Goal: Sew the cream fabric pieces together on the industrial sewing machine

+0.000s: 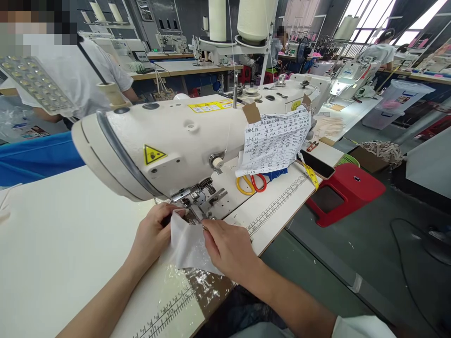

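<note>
A piece of thin white fabric (188, 244) hangs at the needle area of a cream sewing machine (158, 136). My left hand (153, 232) pinches the fabric's upper left edge, with thumb and fingertips close to the presser foot. On the other side, my right hand (229, 246) is closed, its fingertips at the fabric's right edge beside the metal guide parts (202, 202). What exactly sits between the right fingertips is partly hidden, though a small metal bit shows there. The stitching point itself is covered by the machine head and my fingers.
Scissors with yellow and red handles (251, 184) lie under a handwritten sheet (275, 141) attached to the machine. A phone (317, 165) and tape measure (310, 176) rest near the table edge. A red stool (355, 190) stands to the right. A co-worker (73, 70) sits at the left.
</note>
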`<control>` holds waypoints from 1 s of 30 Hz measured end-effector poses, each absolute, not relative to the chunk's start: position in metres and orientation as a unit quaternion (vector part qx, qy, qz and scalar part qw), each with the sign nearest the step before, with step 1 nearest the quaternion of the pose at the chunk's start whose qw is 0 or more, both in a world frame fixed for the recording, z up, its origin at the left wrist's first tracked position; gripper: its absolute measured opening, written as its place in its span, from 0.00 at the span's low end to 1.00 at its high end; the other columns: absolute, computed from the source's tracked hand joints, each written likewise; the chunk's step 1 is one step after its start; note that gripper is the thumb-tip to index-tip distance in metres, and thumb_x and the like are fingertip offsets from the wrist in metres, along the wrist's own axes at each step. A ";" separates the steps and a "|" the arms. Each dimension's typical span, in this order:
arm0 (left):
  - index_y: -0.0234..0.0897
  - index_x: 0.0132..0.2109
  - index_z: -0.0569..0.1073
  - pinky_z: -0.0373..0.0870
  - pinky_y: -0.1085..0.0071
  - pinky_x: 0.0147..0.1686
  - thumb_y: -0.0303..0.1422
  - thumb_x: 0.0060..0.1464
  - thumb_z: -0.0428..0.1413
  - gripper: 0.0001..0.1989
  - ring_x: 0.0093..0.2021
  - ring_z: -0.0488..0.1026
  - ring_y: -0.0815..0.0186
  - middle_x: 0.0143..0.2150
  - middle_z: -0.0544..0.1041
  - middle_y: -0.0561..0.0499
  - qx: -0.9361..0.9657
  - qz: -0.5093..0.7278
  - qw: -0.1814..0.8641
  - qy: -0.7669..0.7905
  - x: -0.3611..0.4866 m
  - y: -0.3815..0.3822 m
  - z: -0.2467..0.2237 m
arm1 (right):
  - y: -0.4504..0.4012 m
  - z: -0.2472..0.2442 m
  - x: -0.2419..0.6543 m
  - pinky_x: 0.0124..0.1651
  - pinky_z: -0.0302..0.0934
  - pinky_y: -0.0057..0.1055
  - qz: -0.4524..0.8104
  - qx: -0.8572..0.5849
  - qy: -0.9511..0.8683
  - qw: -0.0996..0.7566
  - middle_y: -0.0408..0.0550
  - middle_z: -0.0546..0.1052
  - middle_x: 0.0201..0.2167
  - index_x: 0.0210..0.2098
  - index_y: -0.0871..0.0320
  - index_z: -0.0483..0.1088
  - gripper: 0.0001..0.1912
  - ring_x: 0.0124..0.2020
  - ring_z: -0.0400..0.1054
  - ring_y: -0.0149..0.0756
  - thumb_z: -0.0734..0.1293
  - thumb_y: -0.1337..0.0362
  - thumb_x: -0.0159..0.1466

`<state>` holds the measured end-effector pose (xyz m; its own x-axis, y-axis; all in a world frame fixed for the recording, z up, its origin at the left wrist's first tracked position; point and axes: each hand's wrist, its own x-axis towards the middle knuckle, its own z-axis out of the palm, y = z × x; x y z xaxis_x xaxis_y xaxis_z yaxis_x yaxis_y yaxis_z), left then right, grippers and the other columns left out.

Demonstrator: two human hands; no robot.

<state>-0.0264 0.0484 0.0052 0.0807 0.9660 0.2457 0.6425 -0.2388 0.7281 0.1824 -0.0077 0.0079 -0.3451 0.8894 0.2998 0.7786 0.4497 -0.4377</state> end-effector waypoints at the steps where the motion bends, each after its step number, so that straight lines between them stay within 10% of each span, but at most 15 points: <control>1: 0.43 0.35 0.79 0.72 0.62 0.43 0.46 0.52 0.56 0.14 0.40 0.76 0.57 0.37 0.80 0.49 0.701 0.360 0.222 0.575 -0.026 0.048 0.005 | -0.008 0.008 0.182 0.28 0.57 0.32 0.109 -0.513 -0.814 0.250 0.45 0.82 0.39 0.52 0.57 0.71 0.11 0.34 0.78 0.38 0.60 0.67 0.74; 30: 0.43 0.33 0.77 0.74 0.64 0.40 0.53 0.49 0.55 0.19 0.38 0.77 0.58 0.37 0.81 0.49 0.671 0.318 0.214 0.635 -0.026 0.051 0.009 | -0.007 0.004 0.181 0.27 0.59 0.32 0.089 -0.504 -0.817 0.263 0.46 0.81 0.37 0.51 0.59 0.70 0.10 0.34 0.77 0.39 0.62 0.69 0.71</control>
<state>-0.0259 0.0514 0.0086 -0.0078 0.9877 0.1559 0.7156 -0.1034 0.6909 0.1812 -0.0070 0.0037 -0.3523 0.8718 0.3404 0.7778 0.4751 -0.4116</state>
